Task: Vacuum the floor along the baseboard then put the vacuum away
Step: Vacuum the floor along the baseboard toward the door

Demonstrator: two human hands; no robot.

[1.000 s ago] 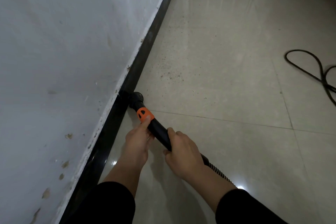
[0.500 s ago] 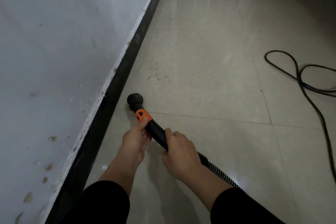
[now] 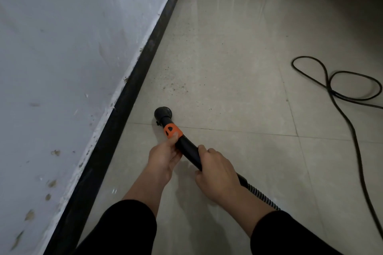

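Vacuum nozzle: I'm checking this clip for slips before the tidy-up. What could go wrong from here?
1. The nozzle, on the wand that the left hand and right hand grip, sits out from the baseboard, so the strip beside it may be missed, like the specks ahead.
2. The cord lies looped on the floor at the right; it could snag or trip someone.

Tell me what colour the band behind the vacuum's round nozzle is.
Orange, with black markings; the band shows best in the head view.
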